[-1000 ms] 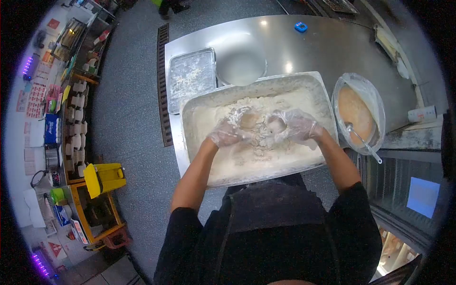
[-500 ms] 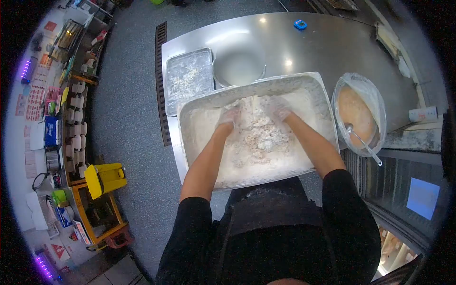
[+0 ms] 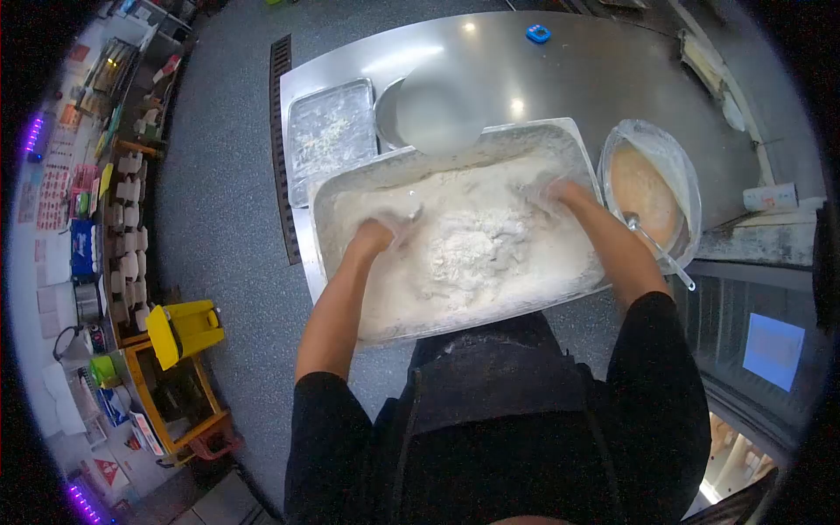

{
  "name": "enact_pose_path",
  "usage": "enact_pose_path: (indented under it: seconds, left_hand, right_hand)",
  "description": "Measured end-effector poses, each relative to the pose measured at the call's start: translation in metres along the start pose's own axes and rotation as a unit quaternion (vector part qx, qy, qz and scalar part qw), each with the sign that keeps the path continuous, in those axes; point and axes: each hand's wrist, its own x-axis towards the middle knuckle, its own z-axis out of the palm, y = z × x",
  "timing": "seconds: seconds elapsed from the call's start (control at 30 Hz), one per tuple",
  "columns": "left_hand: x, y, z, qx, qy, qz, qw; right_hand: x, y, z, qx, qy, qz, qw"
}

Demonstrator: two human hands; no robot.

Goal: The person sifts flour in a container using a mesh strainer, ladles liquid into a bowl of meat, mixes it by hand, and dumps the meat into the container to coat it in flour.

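Observation:
A large rectangular tub (image 3: 328, 249) of white flour stands at the table's front edge. Clumpy, flour-covered pieces (image 3: 479, 249) are heaped in its middle. My left hand (image 3: 389, 226), in a clear plastic glove, is in the flour left of the heap; its fingers are blurred and partly hidden. On the heap's upper right is my right hand (image 3: 551, 194), gloved too, with its fingers smeared and sunk in flour. Neither hand touches the heap's centre.
Behind the tub are a floury metal tray (image 3: 328, 131) and a round metal bowl (image 3: 389, 114). To the right, a plastic-lined container (image 3: 643, 188) holds orange-beige liquid and a ladle (image 3: 661, 249). A blue timer (image 3: 538, 34) lies on the steel table (image 3: 595, 79).
My hands have moved apart, from near the middle to either side of the heap. The clumps are now more covered with white flour. The view has shifted slightly.

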Motion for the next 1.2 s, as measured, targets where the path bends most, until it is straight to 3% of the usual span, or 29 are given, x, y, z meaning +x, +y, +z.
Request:
enact_pose_path:
  seconds: [0.03, 0.23, 0.27, 0.3, 0.37, 0.43, 0.47, 0.5, 0.53, 0.57, 0.63, 0.73, 0.77, 0.8, 0.83, 0.87, 0.9, 0.93, 0.97, 1.03, 1.07, 1.13, 1.17, 1.2]
  left_hand:
    - [0.001, -0.002, 0.002, -0.055, -0.062, -0.084, 0.993]
    - [-0.007, 0.028, 0.089, -0.285, 0.128, 0.057, 0.948]
    - [-0.009, 0.035, 0.09, -0.305, 0.146, 0.07, 0.939]
    - [-0.01, 0.039, 0.088, -0.221, 0.183, 0.173, 0.942]
    - [-0.005, 0.047, 0.082, -0.133, 0.22, 0.272, 0.927]
    - [0.009, 0.05, 0.075, -0.159, 0.116, 0.181, 0.964]
    - [0.004, 0.056, 0.074, -0.161, 0.113, 0.177, 0.964]
    - [-0.005, 0.063, 0.064, -0.307, 0.139, 0.151, 0.929]
    - [-0.012, 0.069, 0.052, -0.443, 0.165, 0.125, 0.872]
    - [-0.019, 0.071, 0.045, -0.442, 0.167, 0.125, 0.872]
    - [-0.026, 0.073, 0.034, -0.28, 0.319, 0.177, 0.888]
    - [-0.022, 0.059, 0.036, -0.169, 0.337, 0.192, 0.906]
    - [-0.025, 0.057, 0.036, -0.169, 0.34, 0.194, 0.905]
    - [-0.028, 0.056, 0.033, -0.048, 0.393, 0.207, 0.895]
    - [-0.033, 0.058, 0.029, 0.073, 0.441, 0.216, 0.868]
    - [-0.042, 0.065, 0.024, 0.073, 0.441, 0.217, 0.868]
    - [-0.051, 0.071, 0.017, 0.071, 0.368, 0.177, 0.91]
    - [-0.06, 0.078, 0.005, 0.071, 0.295, 0.134, 0.943]
    - [-0.071, 0.085, -0.006, 0.072, 0.298, 0.135, 0.942]
    - [-0.088, 0.095, -0.021, -0.039, 0.182, 0.033, 0.982]
    - [-0.086, 0.091, -0.021, -0.039, 0.185, 0.032, 0.981]
    - [-0.084, 0.086, -0.02, -0.109, 0.189, 0.123, 0.968]
    - [-0.085, 0.086, -0.021, -0.131, 0.189, 0.153, 0.961]
    - [-0.087, 0.086, -0.021, -0.144, 0.253, 0.214, 0.932]
  right_hand:
    - [-0.009, -0.003, 0.006, 0.014, -0.041, -0.019, 0.999]
    - [-0.042, -0.058, 0.058, 0.211, -0.17, -0.074, 0.96]
    - [-0.04, -0.066, 0.066, 0.243, -0.169, -0.082, 0.952]
    - [-0.035, -0.071, 0.074, 0.272, -0.164, -0.091, 0.944]
    - [-0.018, -0.068, 0.093, 0.262, -0.115, -0.162, 0.944]
    - [0.014, -0.047, 0.11, 0.205, -0.012, -0.299, 0.932]
    - [0.027, -0.037, 0.119, 0.299, -0.014, -0.294, 0.908]
    - [0.034, -0.034, 0.124, 0.647, -0.085, -0.172, 0.738]
    - [0.024, -0.05, 0.109, 0.646, -0.085, -0.177, 0.738]
    - [-0.005, -0.085, 0.079, 0.443, -0.004, -0.173, 0.88]
    - [-0.041, -0.115, 0.048, 0.21, 0.08, -0.158, 0.962]
    - [-0.067, -0.127, 0.033, 0.124, 0.161, -0.234, 0.951]
    - [-0.075, -0.131, 0.026, -0.004, 0.193, -0.242, 0.951]
    - [-0.08, -0.133, 0.022, -0.132, 0.223, -0.246, 0.934]
    - [-0.079, -0.13, 0.022, -0.134, 0.226, -0.246, 0.933]
    - [-0.078, -0.125, 0.026, -0.005, 0.221, -0.253, 0.942]
    - [-0.078, -0.119, 0.03, 0.125, 0.212, -0.256, 0.935]
    - [-0.079, -0.119, 0.03, 0.123, 0.216, -0.257, 0.934]
    - [-0.082, -0.119, 0.031, 0.168, 0.232, -0.319, 0.904]
    - [-0.086, -0.121, 0.03, 0.21, 0.243, -0.38, 0.867]
    - [-0.087, -0.123, 0.026, 0.053, 0.246, -0.357, 0.9]
    - [-0.094, -0.13, 0.021, -0.104, 0.246, -0.326, 0.907]
    - [-0.101, -0.136, 0.019, -0.105, 0.299, -0.384, 0.867]
    - [-0.109, -0.142, 0.017, -0.105, 0.35, -0.438, 0.821]
